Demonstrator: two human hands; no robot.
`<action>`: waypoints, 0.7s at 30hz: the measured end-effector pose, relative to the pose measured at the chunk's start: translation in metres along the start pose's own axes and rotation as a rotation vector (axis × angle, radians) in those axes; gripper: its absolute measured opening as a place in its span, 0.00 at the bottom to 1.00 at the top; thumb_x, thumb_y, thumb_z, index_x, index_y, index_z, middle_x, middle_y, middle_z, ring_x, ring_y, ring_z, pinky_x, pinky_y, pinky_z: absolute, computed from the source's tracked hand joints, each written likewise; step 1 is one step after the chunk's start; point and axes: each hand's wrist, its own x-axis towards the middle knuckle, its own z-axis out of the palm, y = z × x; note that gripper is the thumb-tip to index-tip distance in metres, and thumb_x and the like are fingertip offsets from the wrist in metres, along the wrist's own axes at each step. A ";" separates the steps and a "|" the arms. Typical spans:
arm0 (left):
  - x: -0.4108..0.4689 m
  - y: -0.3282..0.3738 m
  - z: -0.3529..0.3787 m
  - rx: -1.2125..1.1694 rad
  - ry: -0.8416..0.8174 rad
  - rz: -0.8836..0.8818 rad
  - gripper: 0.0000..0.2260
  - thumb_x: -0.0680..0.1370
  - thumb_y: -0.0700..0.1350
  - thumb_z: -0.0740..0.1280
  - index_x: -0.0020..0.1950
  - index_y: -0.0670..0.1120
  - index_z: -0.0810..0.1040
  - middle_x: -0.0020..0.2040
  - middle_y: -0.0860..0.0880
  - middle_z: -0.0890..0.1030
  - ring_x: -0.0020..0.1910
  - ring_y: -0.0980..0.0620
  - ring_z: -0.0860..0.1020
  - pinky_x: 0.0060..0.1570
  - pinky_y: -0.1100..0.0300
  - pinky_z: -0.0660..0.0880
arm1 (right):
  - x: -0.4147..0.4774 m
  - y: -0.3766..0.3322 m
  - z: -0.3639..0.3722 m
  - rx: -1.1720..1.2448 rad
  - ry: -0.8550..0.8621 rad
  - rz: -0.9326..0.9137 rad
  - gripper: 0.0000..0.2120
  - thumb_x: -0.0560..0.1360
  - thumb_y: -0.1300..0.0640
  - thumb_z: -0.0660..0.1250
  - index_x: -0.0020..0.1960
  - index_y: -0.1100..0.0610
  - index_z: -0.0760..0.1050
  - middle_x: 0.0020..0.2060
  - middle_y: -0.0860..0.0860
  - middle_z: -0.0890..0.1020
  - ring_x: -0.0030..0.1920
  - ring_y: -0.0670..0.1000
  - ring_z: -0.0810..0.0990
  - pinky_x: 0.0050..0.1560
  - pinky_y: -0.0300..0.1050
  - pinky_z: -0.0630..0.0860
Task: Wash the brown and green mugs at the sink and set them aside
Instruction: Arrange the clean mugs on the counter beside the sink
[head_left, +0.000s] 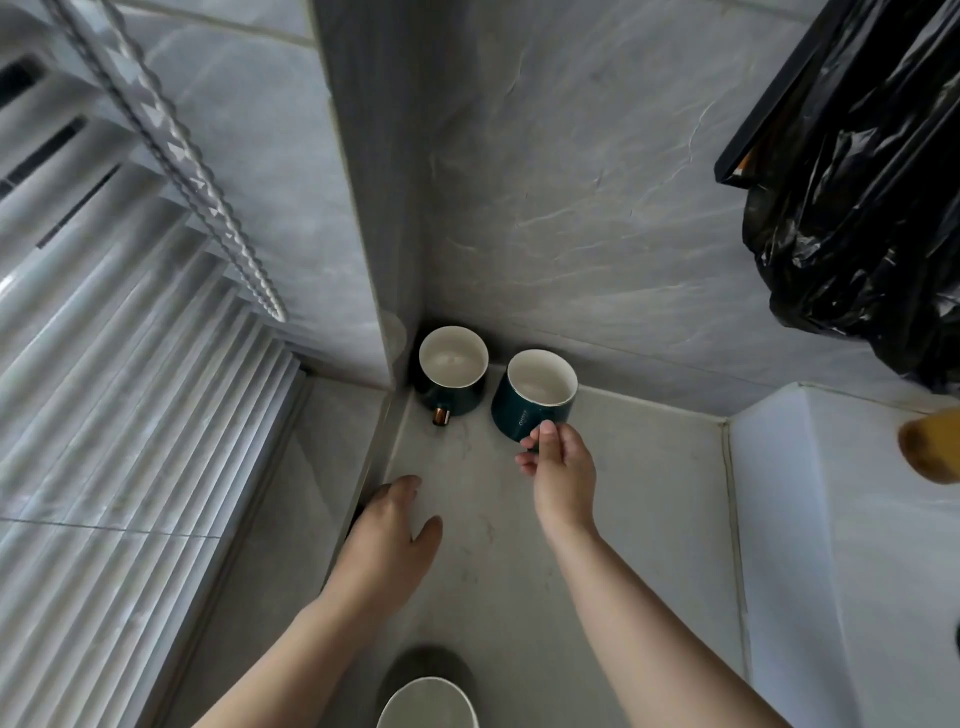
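The green mug (532, 400), white inside, sits just above the picture's centre, leaning a little towards one o'clock; whether its base lies flat on the desk (623, 519) cannot be told. The right hand (558, 457) comes at it from six o'clock and grips its near side, thumb and curled fingers pinched on the dark wall, hiding any handle there. Just beside it at ten o'clock, apart by a thin gap, a second green mug (453, 371) stands upright in the corner where the grey stone walls (571, 182) meet, its coppery handle pointing to six o'clock. The left hand (389, 525), at seven o'clock from the held mug, rests released on the desk's left edge, fingers loose and grasping nothing. At the picture's six o'clock a third mug (426, 701) shows only part of its rim, its colour unclear. Ribbed blinds (130, 389) fill nine o'clock; a black plastic bag (857, 208) hangs at two o'clock.
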 end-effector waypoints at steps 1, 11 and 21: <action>0.000 0.000 -0.001 0.007 -0.004 0.009 0.24 0.79 0.46 0.67 0.73 0.44 0.68 0.69 0.45 0.74 0.68 0.49 0.73 0.65 0.57 0.71 | 0.001 0.001 0.002 -0.007 -0.006 -0.010 0.14 0.83 0.59 0.56 0.40 0.55 0.72 0.36 0.51 0.77 0.33 0.49 0.76 0.43 0.45 0.77; -0.001 0.004 -0.003 0.099 -0.022 0.018 0.23 0.79 0.48 0.66 0.73 0.45 0.68 0.66 0.45 0.75 0.65 0.47 0.74 0.59 0.59 0.70 | 0.011 0.013 0.011 -0.008 -0.071 -0.005 0.14 0.83 0.63 0.55 0.39 0.57 0.70 0.38 0.54 0.77 0.38 0.53 0.79 0.43 0.42 0.79; -0.001 0.006 -0.004 0.107 -0.029 0.003 0.23 0.79 0.48 0.66 0.73 0.45 0.68 0.67 0.45 0.75 0.66 0.48 0.74 0.59 0.60 0.70 | 0.016 0.015 0.004 -0.128 -0.119 0.006 0.13 0.83 0.60 0.56 0.41 0.56 0.73 0.41 0.50 0.79 0.40 0.54 0.80 0.50 0.53 0.79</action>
